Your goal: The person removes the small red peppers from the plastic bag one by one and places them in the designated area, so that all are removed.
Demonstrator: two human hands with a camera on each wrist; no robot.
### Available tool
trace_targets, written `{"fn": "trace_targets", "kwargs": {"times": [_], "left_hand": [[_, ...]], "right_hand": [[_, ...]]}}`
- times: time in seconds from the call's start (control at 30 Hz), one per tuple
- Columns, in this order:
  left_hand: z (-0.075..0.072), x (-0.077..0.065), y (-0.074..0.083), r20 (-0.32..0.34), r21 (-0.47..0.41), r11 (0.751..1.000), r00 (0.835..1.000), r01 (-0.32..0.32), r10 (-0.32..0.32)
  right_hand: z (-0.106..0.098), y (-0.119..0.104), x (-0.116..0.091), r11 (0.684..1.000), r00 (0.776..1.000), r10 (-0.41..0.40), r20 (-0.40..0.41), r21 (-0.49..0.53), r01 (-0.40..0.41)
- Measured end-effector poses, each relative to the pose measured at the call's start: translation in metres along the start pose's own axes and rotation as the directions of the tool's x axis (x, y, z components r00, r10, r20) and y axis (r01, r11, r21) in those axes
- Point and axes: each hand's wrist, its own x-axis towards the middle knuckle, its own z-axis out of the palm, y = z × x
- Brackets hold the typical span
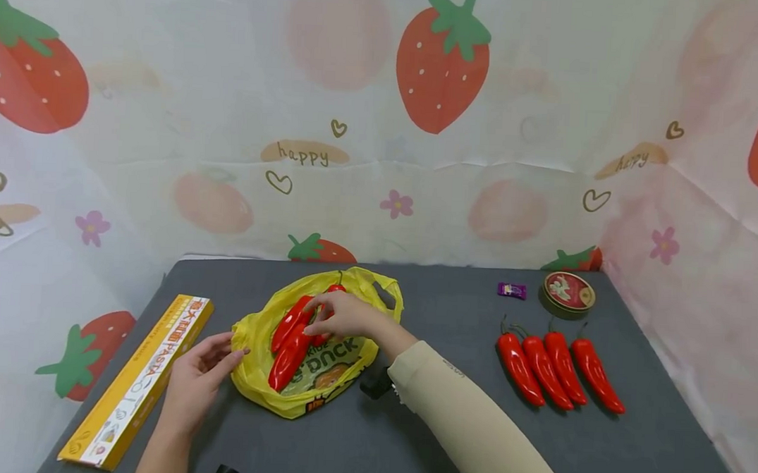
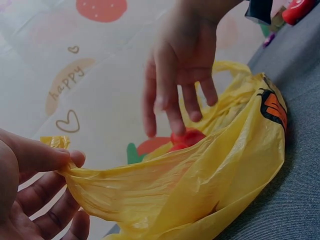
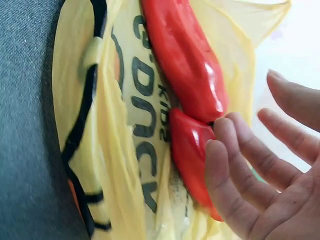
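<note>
A yellow plastic bag point(image 1: 376, 293) lies on the grey table with its mouth spread wide and dark lettering showing inside. Several shiny red chili peppers point(image 1: 290, 356) rest in it. My left hand point(image 1: 198, 373) pinches the bag's left rim between thumb and forefinger, and in the left wrist view that edge point(image 2: 115, 185) is pulled taut. Over the bag's mouth is my right hand point(image 1: 344, 316), fingers loosely bent and thumb apart, gripping nothing. In the right wrist view its fingertips are right beside two peppers point(image 3: 187, 60) that lie end to end.
Several more red peppers point(image 1: 554, 367) lie in a row on the right of the table. Behind them stand a round tin point(image 1: 567, 294) and a small purple wrapped packet point(image 1: 512, 290). A long yellow pasta box point(image 1: 137, 381) lies along the left edge. Strawberry-print cloth hangs behind.
</note>
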Motion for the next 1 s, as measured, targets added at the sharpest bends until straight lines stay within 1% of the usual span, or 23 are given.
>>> {"fn": "trace_targets", "kwargs": {"times": [0.13, 0.23, 0.33, 0.43, 0.5, 0.6, 0.7, 0.83, 0.93, 1.0], "left_hand": [[0.000, 0.001, -0.001, 0.003, 0.004, 1.000, 1.000, -0.003, 0.003], [0.000, 0.001, -0.001, 0.005, -0.001, 1.000, 1.000, 0.002, -0.002], [0.000, 0.001, -0.001, 0.002, -0.004, 1.000, 1.000, 0.013, -0.013], [-0.001, 0.002, -0.002, -0.003, -0.001, 1.000, 1.000, 0.021, -0.021], [-0.001, 0.002, -0.003, -0.003, 0.002, 1.000, 1.000, 0.027, -0.027], [-0.001, 0.003, -0.004, -0.003, 0.010, 1.000, 1.000, 0.029, -0.029], [-0.001, 0.002, -0.004, -0.006, 0.010, 1.000, 1.000, 0.027, -0.027], [-0.001, 0.002, -0.003, -0.007, 0.007, 1.000, 1.000, 0.022, -0.021], [-0.001, 0.002, -0.003, -0.010, 0.006, 1.000, 1.000, 0.020, -0.020], [-0.001, 0.002, -0.002, -0.010, 0.007, 1.000, 1.000, 0.019, -0.019]], "right_hand": [[0.005, 0.000, 0.006, 0.998, 0.998, 0.066, 0.018, -0.005, -0.066], [0.008, 0.000, 0.009, 0.992, 0.992, 0.125, 0.030, -0.011, -0.124], [0.011, 0.000, 0.011, 0.987, 0.985, 0.162, 0.053, -0.027, -0.161], [0.014, 0.000, 0.012, 0.982, 0.981, 0.183, 0.070, -0.064, -0.179], [0.017, 0.000, 0.013, 0.979, 0.979, 0.191, 0.067, -0.090, -0.185], [0.021, -0.001, 0.014, 0.972, 0.979, 0.199, 0.036, -0.131, -0.193], [0.024, 0.000, 0.015, 0.969, 0.978, 0.209, 0.023, -0.142, -0.204], [0.025, 0.003, 0.017, 0.972, 0.975, 0.221, 0.032, -0.091, -0.217], [0.024, 0.005, 0.016, 0.981, 0.981, 0.192, 0.024, -0.026, -0.191], [0.024, 0.006, 0.016, 0.986, 0.985, 0.169, 0.038, -0.012, -0.169]]}}
